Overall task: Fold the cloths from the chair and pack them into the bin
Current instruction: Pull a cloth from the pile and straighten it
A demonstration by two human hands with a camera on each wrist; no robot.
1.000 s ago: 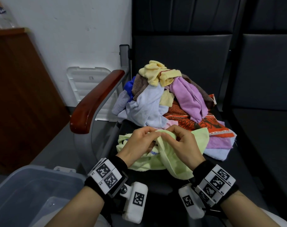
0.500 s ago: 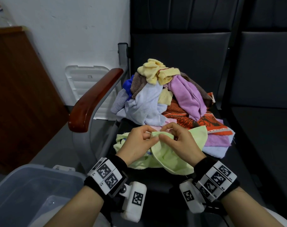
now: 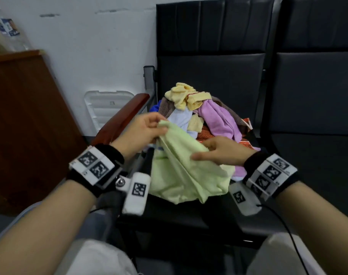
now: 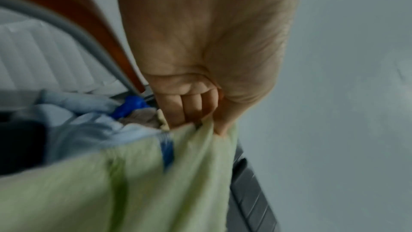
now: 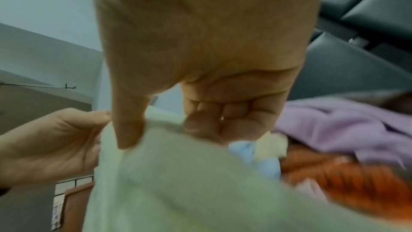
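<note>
1. We pinch the light green cloth (image 3: 186, 169) with both hands. Our left hand (image 3: 139, 133) grips its top corner between thumb and curled fingers, up and to the left. Our right hand (image 3: 224, 151) holds the same edge lower and to the right, thumb on the near face.

2. The held edge slopes from upper left down to lower right. That is the cloth's long line here, and the rest hangs in folds towards the near edge of the chair seat (image 3: 189, 219).

3. The left wrist view shows the left hand's fingers (image 4: 189, 107) bunched tight on the cloth's corner, plus a blue strip (image 4: 166, 149) on the fabric; the head view barely shows it.

4. The right wrist view shows our thumb (image 5: 127, 126) and curled fingers clamping the edge, with the left hand (image 5: 51, 144) just beside it on the far side of the cloth.

5. Beyond our hands, the pile of cloths (image 3: 205, 114) sits on the far part of the seat: yellow on top, then purple, pale blue, brown and orange.

6. The wooden armrest (image 3: 121, 118) runs along the left. A white ribbed lid (image 3: 103, 108) leans against the wall behind it.

7. A second dark seat (image 3: 318, 135) stands to the right.

8. We cannot make out the bin or its contents.
</note>
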